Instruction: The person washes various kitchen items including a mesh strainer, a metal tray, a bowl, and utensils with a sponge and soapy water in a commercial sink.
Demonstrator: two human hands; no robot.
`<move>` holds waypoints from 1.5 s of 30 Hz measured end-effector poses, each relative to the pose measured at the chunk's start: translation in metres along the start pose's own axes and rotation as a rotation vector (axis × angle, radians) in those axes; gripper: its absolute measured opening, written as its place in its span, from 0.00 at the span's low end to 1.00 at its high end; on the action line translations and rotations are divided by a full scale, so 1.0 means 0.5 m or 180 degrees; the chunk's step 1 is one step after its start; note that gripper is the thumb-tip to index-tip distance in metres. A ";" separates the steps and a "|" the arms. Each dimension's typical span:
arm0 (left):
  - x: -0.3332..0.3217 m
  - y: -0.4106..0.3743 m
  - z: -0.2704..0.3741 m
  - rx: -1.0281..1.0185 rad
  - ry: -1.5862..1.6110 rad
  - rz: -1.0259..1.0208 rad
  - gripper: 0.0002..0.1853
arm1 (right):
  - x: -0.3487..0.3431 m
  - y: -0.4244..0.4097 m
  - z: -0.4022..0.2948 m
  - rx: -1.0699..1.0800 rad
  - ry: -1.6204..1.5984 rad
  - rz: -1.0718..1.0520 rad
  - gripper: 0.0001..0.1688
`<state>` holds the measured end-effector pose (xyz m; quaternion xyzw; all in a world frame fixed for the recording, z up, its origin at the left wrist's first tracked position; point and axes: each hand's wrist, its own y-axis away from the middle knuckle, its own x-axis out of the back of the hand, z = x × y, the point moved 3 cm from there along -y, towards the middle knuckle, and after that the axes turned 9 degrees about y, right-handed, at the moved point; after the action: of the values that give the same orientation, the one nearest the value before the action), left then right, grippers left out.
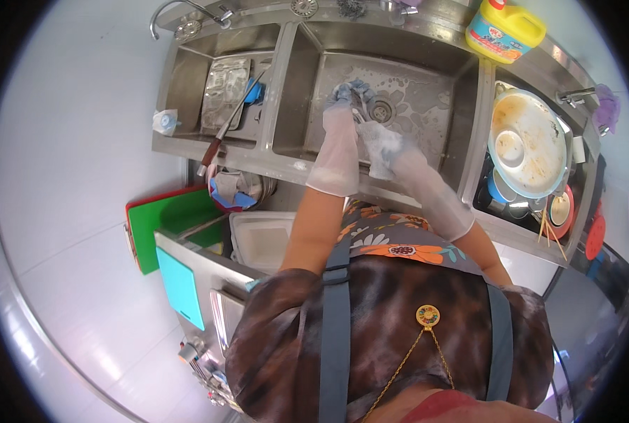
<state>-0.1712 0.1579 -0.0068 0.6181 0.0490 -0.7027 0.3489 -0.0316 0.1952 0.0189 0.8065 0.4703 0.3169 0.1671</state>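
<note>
Both hands wear pale translucent gloves with bluish fingers, over the middle basin of a stainless-steel sink (415,148). My left hand (344,98) is closed around a narrow metal utensil (357,108); its exact kind is hidden by the fingers. Close by on the right, my right hand (399,150) grips a whitish cloth (380,165) against the utensil's near end. Beyond the hands, the drain (381,110) sits in the wet basin floor, with water patches and drops around it.
The left basin holds a metal tray (224,92); a wooden-handled tool (212,153) lies across its front rim. The right basin holds a large stained basin (528,148), bowls and chopsticks (549,232). A yellow detergent jug (504,31) stands behind. Cutting boards (174,222) lean at left.
</note>
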 end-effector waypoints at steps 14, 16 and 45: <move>0.168 0.060 0.539 -0.0142 -0.4216 0.1649 0.08 | 0.078 -0.053 0.141 0.0240 0.1674 0.1470 0.23; 0.219 0.044 0.590 0.0040 -0.4517 0.1941 0.08 | 0.210 0.014 0.181 0.0469 0.2957 0.2160 0.24; -0.249 -0.261 -0.773 -0.0176 -0.7509 -0.2087 0.24 | 0.707 0.114 0.512 -0.2036 0.3101 0.2190 0.28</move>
<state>0.0785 0.5028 -0.0311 -0.4466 -0.1289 -0.8854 -0.0010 0.3025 0.4794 -0.0140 0.5862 0.0916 0.8030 0.0561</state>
